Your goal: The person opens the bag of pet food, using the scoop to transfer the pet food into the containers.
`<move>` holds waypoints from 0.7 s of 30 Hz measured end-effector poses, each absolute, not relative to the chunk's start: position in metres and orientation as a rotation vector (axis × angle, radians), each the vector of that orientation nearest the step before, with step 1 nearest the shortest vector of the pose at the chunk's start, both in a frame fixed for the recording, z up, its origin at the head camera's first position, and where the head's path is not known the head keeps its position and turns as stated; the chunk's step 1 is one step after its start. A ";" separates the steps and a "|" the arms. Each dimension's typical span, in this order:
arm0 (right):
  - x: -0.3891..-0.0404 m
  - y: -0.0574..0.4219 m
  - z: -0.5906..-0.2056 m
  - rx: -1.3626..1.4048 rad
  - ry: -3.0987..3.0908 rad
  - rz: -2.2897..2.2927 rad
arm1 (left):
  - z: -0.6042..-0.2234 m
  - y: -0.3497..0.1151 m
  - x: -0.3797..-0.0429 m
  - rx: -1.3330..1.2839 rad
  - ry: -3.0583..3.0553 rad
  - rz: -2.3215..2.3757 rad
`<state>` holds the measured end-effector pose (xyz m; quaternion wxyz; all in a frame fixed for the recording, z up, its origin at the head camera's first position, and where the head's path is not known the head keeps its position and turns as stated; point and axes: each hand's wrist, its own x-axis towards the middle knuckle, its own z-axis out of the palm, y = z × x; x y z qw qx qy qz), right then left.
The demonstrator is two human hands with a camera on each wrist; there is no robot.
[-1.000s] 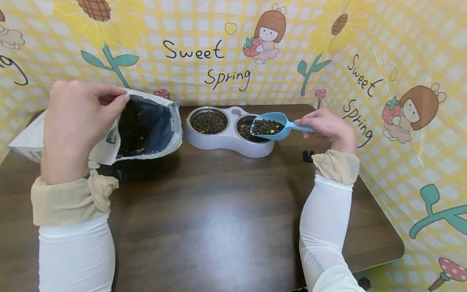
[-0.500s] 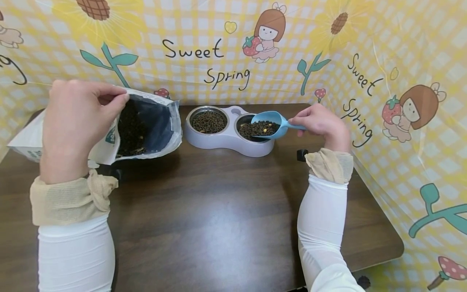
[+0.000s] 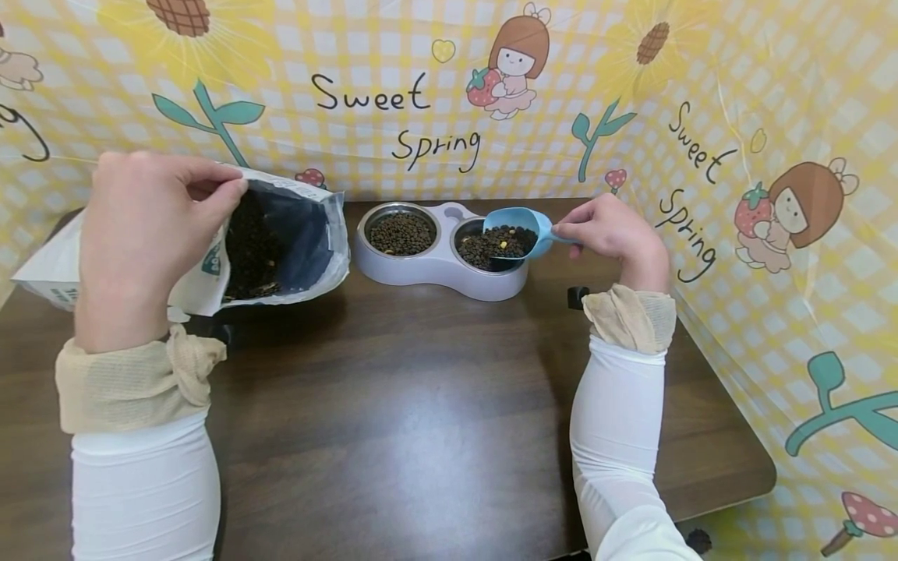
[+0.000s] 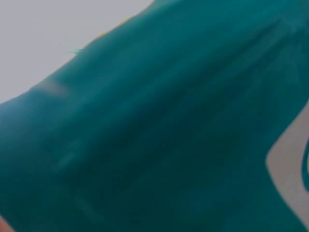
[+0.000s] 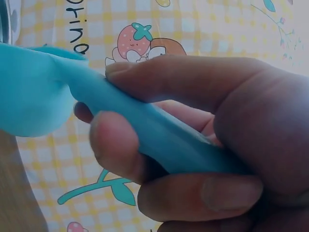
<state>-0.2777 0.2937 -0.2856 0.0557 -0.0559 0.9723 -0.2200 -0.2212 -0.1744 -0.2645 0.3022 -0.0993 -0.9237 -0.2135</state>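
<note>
My right hand [image 3: 609,227] grips the handle of a blue scoop [image 3: 539,234], fingers and thumb wrapped round it in the right wrist view. The scoop tilts down over the right bowl [image 3: 479,265] of a pale double feeder [image 3: 436,269], brown kibble [image 3: 510,241] with yellow bits lying at its mouth. Kibble also fills much of the left bowl [image 3: 401,234]. At the left, my left hand [image 3: 150,226] pinches the top edge of an open white bag [image 3: 319,292], which leans over with dark kibble inside. Green bag surface [image 4: 159,121] covers most of the left wrist view.
The feeder stands on a dark wooden table [image 3: 407,389] near its back edge. A yellow checked cloth [image 3: 393,47] with printed figures hangs behind and along the right side. A small black object [image 3: 578,298] shows beside the right wrist.
My right hand has moved slightly left and tipped the scoop lower into the right bowl, with kibble sliding toward its front. The left hand and bag stay put.
</note>
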 end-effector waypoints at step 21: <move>-0.282 0.286 -0.286 -0.109 3.006 -0.603 | -0.264 -0.173 -0.221 -0.264 -2.457 -0.558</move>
